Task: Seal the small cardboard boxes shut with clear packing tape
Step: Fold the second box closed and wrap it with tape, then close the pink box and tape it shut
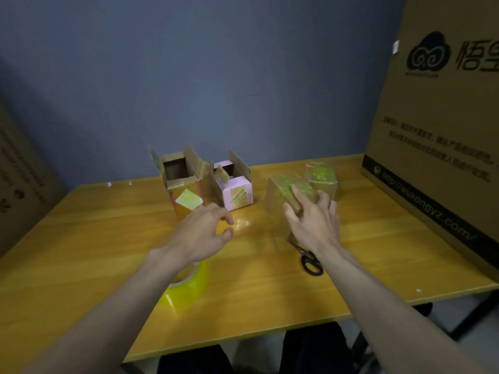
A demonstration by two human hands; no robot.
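- I've got the right hand (313,220) on a closed cardboard box (286,198), fingers spread over its near face and top edge, curled round it. The box looks tilted, one corner up.
- That box appears already wrapped in glossy tape; a second taped box (322,175) sits just behind it, to the right.
- The left hand (201,233) hovers over the table (81,238), fingers loosely curled, thumb and forefinger near each other. I see nothing between them, though clear tape would be hard to spot.
- Two boxes are yet to be sealed: the open brown box (181,182) with flaps standing up, and the pink box (237,190) beside it, touching or nearly so, its lid flap raised.
- The key relation: both open boxes lie straight ahead of the left fingertips, just beyond them, the brown one nearest. My left hand is clearly the closer one; the right is busy and further off.
- The tape roll (186,284) lies under my left forearm, back towards me, on its side or angled; hard to say.
- The scissors (310,261) sit beneath my right wrist, handles towards me.
- My call: the right sets its box aside, the left draws the next open box in.
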